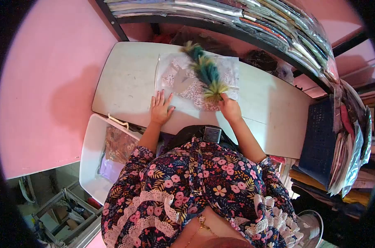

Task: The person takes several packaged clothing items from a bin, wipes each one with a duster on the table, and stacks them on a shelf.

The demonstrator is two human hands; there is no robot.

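Note:
A clear plastic bag with patterned lace fabric (183, 78) lies flat on the white table (125, 82). My left hand (160, 108) rests flat on the bag's near left corner, fingers spread. My right hand (229, 108) grips the handle end of a feather duster (204, 71) with teal and yellow feathers, which lies across the bag and points away from me.
A white bin (92, 153) with folded fabric stands below the table's left edge. Shelves of bagged garments (253, 18) run along the far side. A dark blue crate (319, 136) and more bagged stacks (352, 140) sit at the right. A pink wall is on the left.

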